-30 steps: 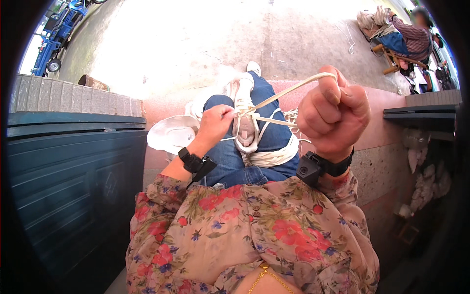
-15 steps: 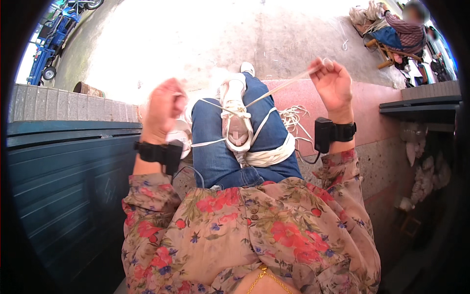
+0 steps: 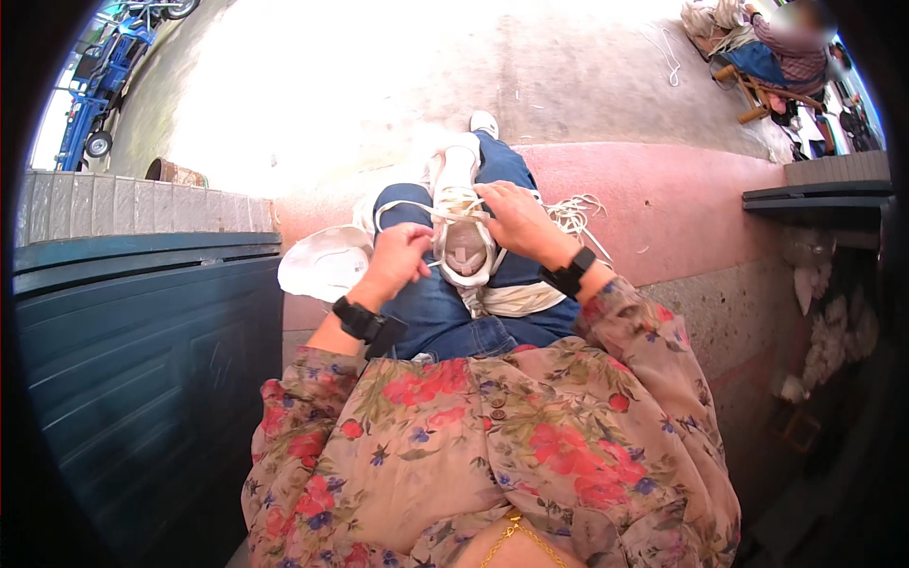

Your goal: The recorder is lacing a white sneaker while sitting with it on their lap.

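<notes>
Left hand [image 3: 399, 258] curled beside shoe [image 3: 466, 250], grip unclear, right hand [image 3: 521, 223] extended over laces [image 3: 456, 204], partly hiding them, hold indeterminable.

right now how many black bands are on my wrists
2: a left band on the wrist of the left hand, a right band on the wrist of the right hand.

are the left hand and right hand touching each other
Apart. The head view shows a plain gap between the left hand and the right hand, with part of the pale shoe visible between them.
</notes>
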Demonstrator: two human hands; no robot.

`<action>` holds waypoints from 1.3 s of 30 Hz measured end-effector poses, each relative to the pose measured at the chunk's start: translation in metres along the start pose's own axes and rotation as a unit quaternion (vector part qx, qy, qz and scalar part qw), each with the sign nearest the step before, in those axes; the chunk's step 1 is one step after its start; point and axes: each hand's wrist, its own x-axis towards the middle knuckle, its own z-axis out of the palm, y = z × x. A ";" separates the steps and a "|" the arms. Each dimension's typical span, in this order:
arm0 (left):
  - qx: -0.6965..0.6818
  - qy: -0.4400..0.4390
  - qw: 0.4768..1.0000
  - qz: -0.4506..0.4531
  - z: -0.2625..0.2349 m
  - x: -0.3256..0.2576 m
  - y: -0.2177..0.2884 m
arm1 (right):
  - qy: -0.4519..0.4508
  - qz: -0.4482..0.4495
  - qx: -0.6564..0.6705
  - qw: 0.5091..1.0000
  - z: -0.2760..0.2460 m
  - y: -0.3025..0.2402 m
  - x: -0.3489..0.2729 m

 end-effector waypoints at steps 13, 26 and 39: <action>0.159 0.083 0.974 0.137 0.000 0.015 -0.028 | 0.012 0.305 0.456 0.836 -0.156 0.013 0.006; 0.190 0.159 0.953 0.176 0.007 0.017 -0.022 | -0.024 0.325 0.239 0.915 -0.080 0.005 -0.022; 0.412 0.123 0.849 0.307 0.017 0.024 -0.015 | -0.093 0.059 -0.154 0.982 0.005 0.001 -0.039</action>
